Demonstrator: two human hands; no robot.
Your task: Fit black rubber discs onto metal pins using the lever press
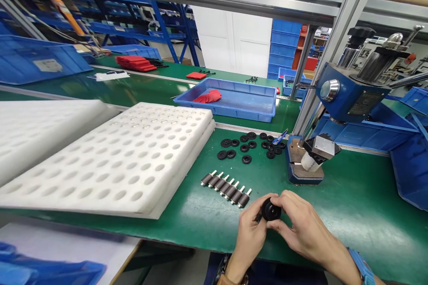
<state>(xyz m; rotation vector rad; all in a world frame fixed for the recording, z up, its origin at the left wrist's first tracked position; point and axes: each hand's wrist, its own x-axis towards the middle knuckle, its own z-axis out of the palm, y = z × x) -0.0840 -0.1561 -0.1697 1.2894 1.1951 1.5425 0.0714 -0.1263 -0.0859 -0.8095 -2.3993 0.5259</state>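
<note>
Between my two hands, above the front of the green bench, is a round black disc [270, 209] with a raised centre, its face turned up to me. My left hand [251, 226] closes on it from the left, and my right hand [296, 220] pinches its right edge between thumb and fingers. Whatever is behind the disc is hidden by it and my fingers. Just beyond my hands lies a slanted row of dark cylinders with pale shafts [226, 188]. Several loose black discs [246, 159] are scattered farther back.
White foam trays with round holes [110, 156] fill the left. A blue hand press [351, 93] stands at right, with a blue-handled cutter [280, 137] beside its base. Behind are a shallow blue tray [247, 102] holding a red cloth-like piece, and blue bins [413, 169] at far right.
</note>
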